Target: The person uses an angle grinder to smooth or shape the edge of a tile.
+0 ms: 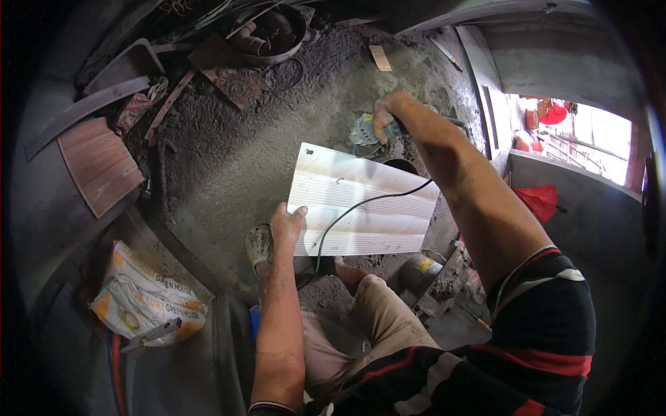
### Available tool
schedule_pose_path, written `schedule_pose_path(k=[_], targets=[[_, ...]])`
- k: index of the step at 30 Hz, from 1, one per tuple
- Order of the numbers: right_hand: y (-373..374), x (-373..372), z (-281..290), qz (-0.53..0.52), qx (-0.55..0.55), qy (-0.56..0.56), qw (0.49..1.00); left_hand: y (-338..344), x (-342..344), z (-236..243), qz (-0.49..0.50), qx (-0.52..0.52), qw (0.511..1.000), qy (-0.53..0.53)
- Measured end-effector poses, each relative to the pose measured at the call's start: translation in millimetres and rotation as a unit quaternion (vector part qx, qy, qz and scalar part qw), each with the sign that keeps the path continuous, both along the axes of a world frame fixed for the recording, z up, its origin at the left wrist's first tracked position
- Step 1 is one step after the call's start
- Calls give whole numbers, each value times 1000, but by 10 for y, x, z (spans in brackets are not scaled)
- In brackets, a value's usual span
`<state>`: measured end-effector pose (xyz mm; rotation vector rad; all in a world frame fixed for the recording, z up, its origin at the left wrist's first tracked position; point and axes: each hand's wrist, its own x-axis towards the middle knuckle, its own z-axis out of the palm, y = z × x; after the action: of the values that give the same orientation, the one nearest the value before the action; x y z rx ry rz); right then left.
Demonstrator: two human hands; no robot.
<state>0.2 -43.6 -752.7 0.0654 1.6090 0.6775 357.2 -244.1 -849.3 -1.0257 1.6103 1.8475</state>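
Note:
A white ribbed tile (361,208) lies tilted across in front of my knees. My left hand (286,225) grips its left edge, thumb on top and fingers underneath. Beyond the tile's far edge, my right hand (386,121) is closed on a grey-blue power tool (365,130), whose exact kind is partly hidden by the hand and arm. A black cord (354,209) runs over the tile's face and drops past its near edge. Small dark marks show on the tile, one at its far left corner.
Rough wet cement covers the floor (229,180). A round pan (295,48) with pipe fittings stands far left. A small wood-coloured tile piece (380,58) lies far ahead. At near left is a white-and-orange sack (149,298); a metal container (421,272) sits by my right knee.

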Motion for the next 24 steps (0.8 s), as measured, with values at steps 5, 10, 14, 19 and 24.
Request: schedule_pose_path(k=[5, 10, 14, 19, 24], targets=[[-166, 31, 163, -13, -10, -20, 1000, -34, 37, -45, -6, -16, 1000, -19], [-66, 6, 94, -19, -12, -21, 1000, -22, -5, 8, -2, -3, 1000, -13], [67, -16, -14, -19, 22, -18, 999, -16, -46, 52, -23, -20, 999, -9], [-133, 31, 210, 10, -39, 5, 999, -39, 17, -26, 7, -3, 1000, -2], [-2, -14, 86, -47, 15, -8, 999, -13, -11, 17, 17, 18, 1000, -1]])
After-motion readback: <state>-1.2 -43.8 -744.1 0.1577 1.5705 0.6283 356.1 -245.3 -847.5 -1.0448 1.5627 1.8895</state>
